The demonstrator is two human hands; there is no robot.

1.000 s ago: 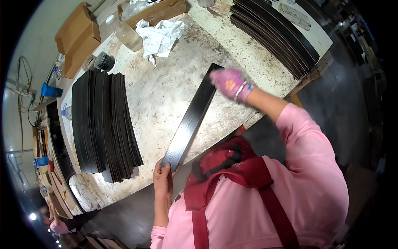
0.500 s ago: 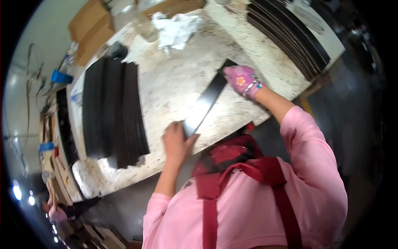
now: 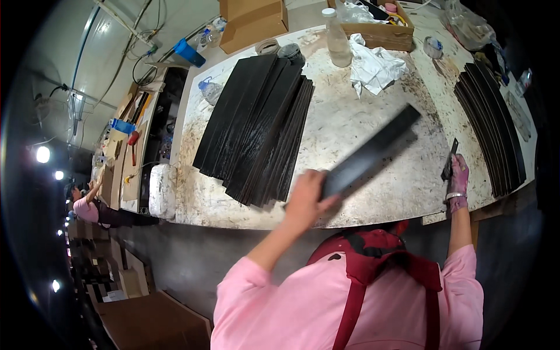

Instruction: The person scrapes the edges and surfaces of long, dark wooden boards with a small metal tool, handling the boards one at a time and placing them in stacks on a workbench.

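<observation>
My bare left hand [image 3: 306, 197] grips the near end of a black strip [image 3: 370, 154]. The strip slants away to the right, somewhat blurred and raised off the worn white table [image 3: 332, 116]. My right hand [image 3: 459, 178], in a pink stained glove, is closed around a dark scraper-like tool [image 3: 451, 156] by the table's right front edge. The tool's exact kind is hard to make out. Left of my left hand lies a fanned pile of black strips [image 3: 251, 128]. Another row of dark curved strips [image 3: 493, 131] lies at the far right.
Toward the back stand a clear bottle [image 3: 338, 41], a crumpled white cloth [image 3: 373, 64], a box of supplies [image 3: 385, 36] and a small dark jar [image 3: 290, 53]. An open cardboard box [image 3: 251, 26] sits behind. Another person [image 3: 87, 207] works at a bench far left.
My view has swung left. My right hand has come off the strip's far end and moved to the right with the tool. My left hand still holds the strip, now lifted.
</observation>
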